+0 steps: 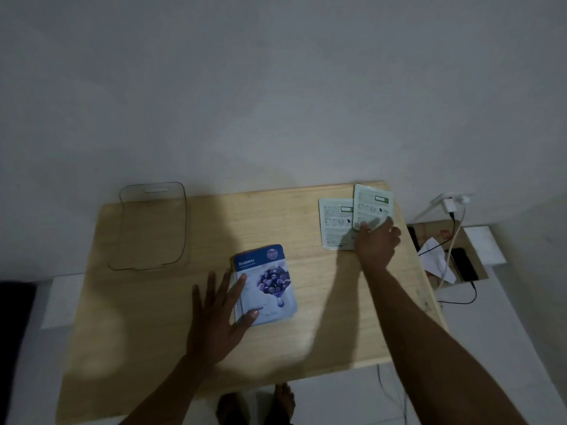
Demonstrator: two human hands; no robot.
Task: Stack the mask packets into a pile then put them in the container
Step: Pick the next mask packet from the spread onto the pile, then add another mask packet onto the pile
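A small pile of mask packets (268, 286) lies in the middle of the wooden table (153, 317), a blue Blueberry packet on top. My left hand (219, 317) rests flat with spread fingers on the pile's left edge. At the far right, two pale green packets lie back side up: one flat (334, 222), the other (371, 204) overlapping it and tilted up. My right hand (377, 243) grips the lower edge of that raised packet. The clear plastic container (150, 228) stands empty at the table's far left corner.
A white wall rises right behind the table. To the right, on the floor, an open cardboard box (454, 256) holds paper and a dark phone, with a charger (451, 204) and cables trailing. My bare feet (260, 403) show under the near table edge.
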